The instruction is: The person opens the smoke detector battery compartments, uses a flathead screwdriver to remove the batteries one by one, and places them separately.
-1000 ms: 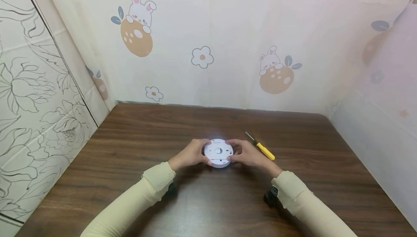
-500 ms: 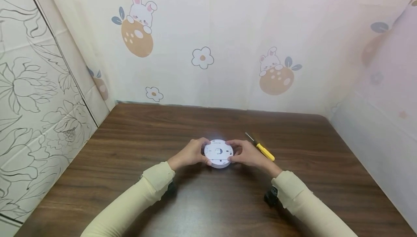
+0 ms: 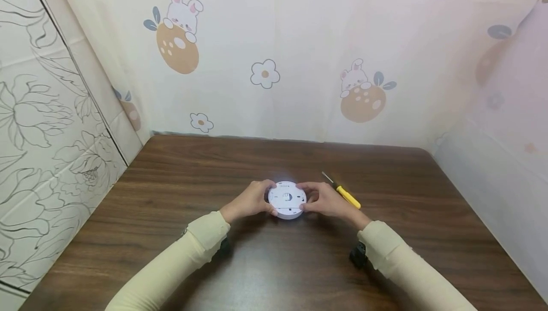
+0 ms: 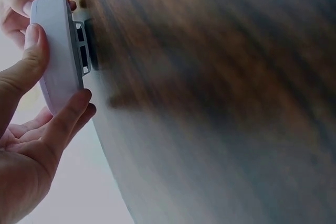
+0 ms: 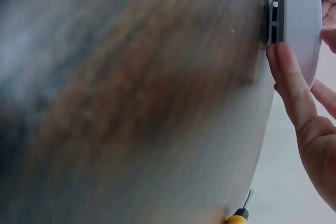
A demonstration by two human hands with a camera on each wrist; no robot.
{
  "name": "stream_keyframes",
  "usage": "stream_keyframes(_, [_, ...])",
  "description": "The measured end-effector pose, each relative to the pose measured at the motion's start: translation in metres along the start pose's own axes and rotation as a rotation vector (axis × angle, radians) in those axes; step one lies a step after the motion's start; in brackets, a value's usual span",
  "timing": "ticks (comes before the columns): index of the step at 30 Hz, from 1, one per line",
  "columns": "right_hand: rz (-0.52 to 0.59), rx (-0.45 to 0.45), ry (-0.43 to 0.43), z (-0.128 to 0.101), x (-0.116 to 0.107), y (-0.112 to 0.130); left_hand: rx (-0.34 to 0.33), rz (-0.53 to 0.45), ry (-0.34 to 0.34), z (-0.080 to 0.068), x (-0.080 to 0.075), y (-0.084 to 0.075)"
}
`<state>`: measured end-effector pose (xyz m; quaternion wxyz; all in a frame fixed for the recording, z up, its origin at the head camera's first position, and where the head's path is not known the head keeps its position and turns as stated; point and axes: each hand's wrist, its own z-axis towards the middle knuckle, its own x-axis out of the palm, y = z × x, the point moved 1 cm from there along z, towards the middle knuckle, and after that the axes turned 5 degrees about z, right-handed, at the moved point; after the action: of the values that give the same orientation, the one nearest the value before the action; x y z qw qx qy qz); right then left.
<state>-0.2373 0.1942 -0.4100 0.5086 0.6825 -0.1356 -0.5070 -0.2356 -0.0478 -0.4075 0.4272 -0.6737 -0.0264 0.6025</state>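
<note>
your left hand (image 3: 252,199) and right hand (image 3: 327,199) pinch opposite edges of the white disc (image 3: 285,201), probably to steady it, the screwdriver (image 3: 345,194) lying just beyond your right grip.

Left fingers (image 3: 267,184), right fingers (image 3: 310,186) around white disc (image 3: 286,202)

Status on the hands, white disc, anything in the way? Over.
Left hand, right hand: both gripping white disc, opposite sides. Slotted part underneath. Yellow screwdriver lies past right hand, apparently clear.
</note>
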Motion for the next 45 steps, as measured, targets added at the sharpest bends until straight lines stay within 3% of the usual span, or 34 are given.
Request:
stream_keyframes(16, [-0.017,-0.014,0.026,0.0004,-0.0029,0.0002,-0.033,-0.052,-0.003,-0.0021,0.0007,0.0026])
stream_keyframes(26, [-0.043,-0.018,0.041,-0.0017,0.0014,0.0006,-0.004,-0.083,-0.024,-0.0028,0.0012,0.0057])
stream_keyframes(35, [-0.091,-0.008,-0.008,0.0003,0.0032,-0.0003,0.046,-0.045,-0.033,-0.0015,0.0021,0.0077])
stream_keyframes(45, [-0.086,0.0,-0.021,0.002,0.004,0.0009,0.047,-0.05,-0.04,-0.0016,0.0027,0.0069])
